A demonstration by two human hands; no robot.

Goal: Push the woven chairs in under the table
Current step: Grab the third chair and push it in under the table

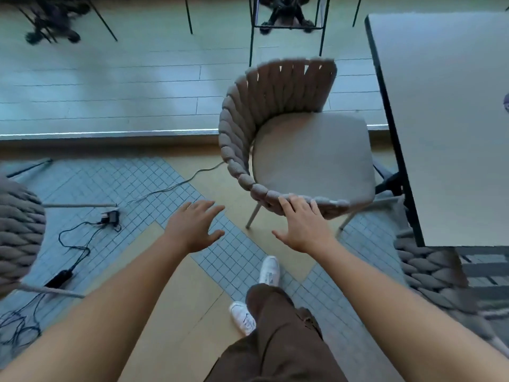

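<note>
the floor is part tan plank, part grey mosaic tile, with a metal strip across it. the desk fills the right side, its dark edge facing the woven chair, which stands just left of it, seat cushion turned toward the desk and not yet under it. a second woven chair shows at the left edge, and a third sits low by the desk's near corner. dark cables and a power adapter lie on the tile to the left, a thin grey cord trailing toward the chair. the right hand lies flat and spread on the chair's woven rim; the left hand hangs spread and empty, apart from the chair. a white shoe steps forward below.
</note>
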